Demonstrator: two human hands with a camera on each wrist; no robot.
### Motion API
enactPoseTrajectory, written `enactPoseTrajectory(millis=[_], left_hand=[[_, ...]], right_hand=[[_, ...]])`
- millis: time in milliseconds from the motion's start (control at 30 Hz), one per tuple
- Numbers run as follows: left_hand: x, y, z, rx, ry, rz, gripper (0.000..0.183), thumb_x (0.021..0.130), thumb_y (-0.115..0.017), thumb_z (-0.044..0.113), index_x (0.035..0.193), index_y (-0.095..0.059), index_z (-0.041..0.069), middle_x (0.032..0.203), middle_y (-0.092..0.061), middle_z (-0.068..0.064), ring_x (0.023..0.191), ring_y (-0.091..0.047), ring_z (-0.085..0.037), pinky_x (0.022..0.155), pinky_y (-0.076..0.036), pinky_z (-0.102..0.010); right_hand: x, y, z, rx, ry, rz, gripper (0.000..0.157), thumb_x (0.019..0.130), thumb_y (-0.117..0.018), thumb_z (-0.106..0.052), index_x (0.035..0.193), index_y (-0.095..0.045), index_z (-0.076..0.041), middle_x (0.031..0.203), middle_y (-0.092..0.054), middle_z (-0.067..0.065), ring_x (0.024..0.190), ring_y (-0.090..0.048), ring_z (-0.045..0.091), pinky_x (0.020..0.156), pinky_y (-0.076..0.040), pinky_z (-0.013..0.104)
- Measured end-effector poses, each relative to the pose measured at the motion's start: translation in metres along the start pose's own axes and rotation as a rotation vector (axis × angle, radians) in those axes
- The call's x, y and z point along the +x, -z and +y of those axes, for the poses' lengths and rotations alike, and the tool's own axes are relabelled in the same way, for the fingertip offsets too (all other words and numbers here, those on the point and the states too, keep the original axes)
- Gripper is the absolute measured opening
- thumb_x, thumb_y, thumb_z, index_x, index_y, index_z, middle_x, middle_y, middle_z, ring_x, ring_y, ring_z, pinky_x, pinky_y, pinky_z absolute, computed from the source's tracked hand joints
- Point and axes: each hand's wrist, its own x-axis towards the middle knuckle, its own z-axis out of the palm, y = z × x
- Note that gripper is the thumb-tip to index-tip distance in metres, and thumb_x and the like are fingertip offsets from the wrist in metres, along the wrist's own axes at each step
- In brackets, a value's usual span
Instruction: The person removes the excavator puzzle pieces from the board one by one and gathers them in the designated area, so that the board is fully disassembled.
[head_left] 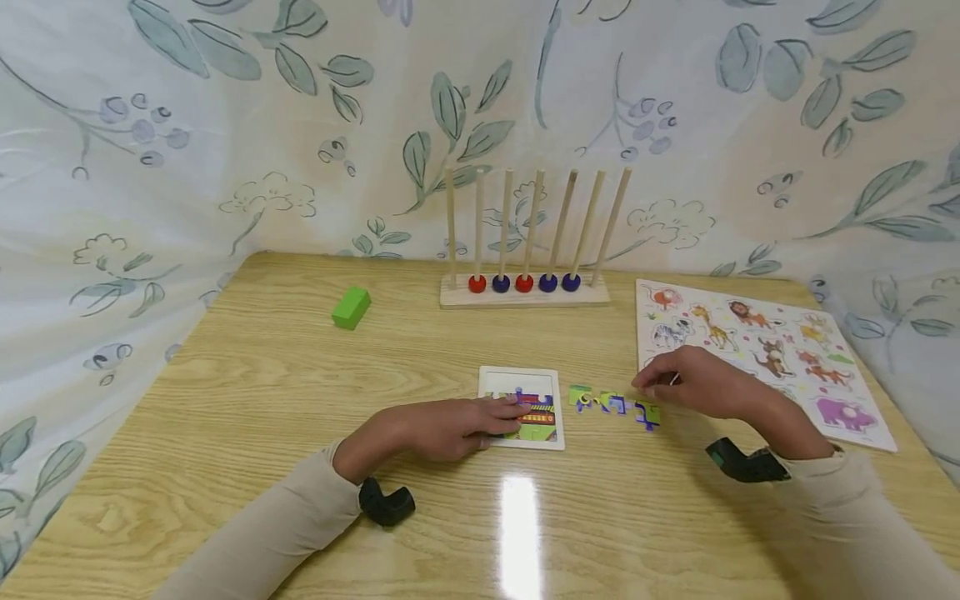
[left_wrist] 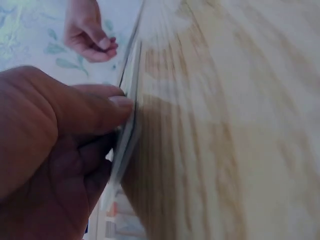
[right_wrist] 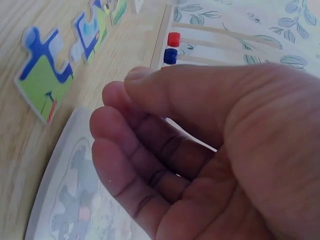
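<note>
My left hand [head_left: 453, 425] rests on a small white-framed jigsaw puzzle tray [head_left: 558, 429], its fingers lying over the assembled pieces. In the left wrist view the thumb lies at the edge of this tray [left_wrist: 131, 117]. The tray's top part is bare white; below is a colourful picture partly hidden by the fingers. My right hand [head_left: 708, 383] hovers beside several loose jigsaw pieces, fingers loosely bent and nothing between them. The closest green-and-blue jigsaw piece [right_wrist: 47, 75] lies just off its fingertips; another jigsaw piece [head_left: 580, 396] lies nearer the tray.
A white animal puzzle board [head_left: 806, 392] lies at the right, partly under my right hand. Behind the tray stands a wooden peg rack [head_left: 525, 298] with red and blue beads on its base. A green block [head_left: 351, 308] sits at the back left. Patterned cloth [head_left: 375, 125] hangs behind the table.
</note>
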Motion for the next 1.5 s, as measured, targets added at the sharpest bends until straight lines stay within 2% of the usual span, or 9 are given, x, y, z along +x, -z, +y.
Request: enactPoseTrajectory(millis=[233,433,633,800,1033,1267,1500], left_hand=[[0.001,-0.001,0.002,0.045,0.045,0.033,0.045,0.101,-0.048,0.003,0.146,-0.044,0.004,0.157,-0.028,-0.002,0.144,-0.021,-0.018,0.113,-0.024,-0.032],[0.004,-0.001,0.006,0.074,0.037,0.069,0.041,0.099,-0.051,0.002,0.140,-0.052,0.004,0.153,-0.037,-0.005,0.140,-0.031,-0.017,0.110,-0.031,-0.030],[0.005,-0.002,0.009,0.077,0.037,0.085,0.041,0.099,-0.054,0.004,0.139,-0.054,0.005,0.150,-0.041,-0.004,0.137,-0.036,-0.016,0.107,-0.035,-0.029],[0.003,0.000,0.008,0.058,0.059,0.096,0.041,0.099,-0.057,0.009,0.139,-0.054,0.005,0.152,-0.038,-0.003,0.140,-0.031,-0.016,0.108,-0.034,-0.031],[0.005,0.007,0.004,0.059,0.088,0.142,0.041,0.101,-0.054,0.013,0.141,-0.052,0.005,0.153,-0.037,-0.005,0.142,-0.027,-0.018,0.112,-0.027,-0.035],[0.000,0.010,0.001,0.124,0.190,0.173,0.060,0.099,-0.060,0.025,0.148,-0.037,-0.001,0.158,-0.024,-0.011,0.146,-0.017,-0.024,0.115,-0.021,-0.038],[-0.005,0.011,-0.001,0.168,0.250,0.192,0.079,0.095,-0.063,0.037,0.151,-0.026,-0.005,0.160,-0.014,-0.015,0.147,-0.009,-0.027,0.116,-0.014,-0.040]], right_hand=[[0.010,-0.005,-0.007,0.031,0.015,0.006,0.015,0.092,-0.064,-0.002,0.103,-0.073,-0.001,0.100,-0.071,0.004,0.085,-0.063,0.013,0.070,-0.052,0.029],[0.017,-0.010,-0.010,0.043,0.046,0.011,0.016,0.093,-0.062,-0.002,0.104,-0.073,0.000,0.099,-0.071,0.004,0.080,-0.060,0.007,0.066,-0.050,0.028],[0.024,-0.011,-0.018,0.040,0.063,0.015,0.016,0.093,-0.062,-0.002,0.104,-0.073,0.000,0.100,-0.071,0.004,0.077,-0.059,0.008,0.065,-0.049,0.028],[0.029,-0.012,-0.023,0.047,0.070,0.003,0.015,0.093,-0.063,-0.003,0.104,-0.073,0.000,0.101,-0.071,0.007,0.075,-0.060,0.008,0.063,-0.050,0.027],[0.035,-0.015,-0.025,0.059,0.079,-0.014,0.015,0.093,-0.063,-0.002,0.104,-0.074,0.000,0.100,-0.072,0.007,0.078,-0.063,0.011,0.065,-0.051,0.027],[0.048,-0.023,-0.033,0.115,0.114,-0.048,0.015,0.094,-0.063,-0.004,0.103,-0.074,0.000,0.098,-0.072,0.005,0.082,-0.066,0.013,0.072,-0.054,0.028],[0.057,-0.032,-0.044,0.132,0.153,-0.047,0.016,0.094,-0.063,-0.003,0.105,-0.073,0.001,0.101,-0.072,0.008,0.080,-0.065,0.012,0.067,-0.053,0.028]])
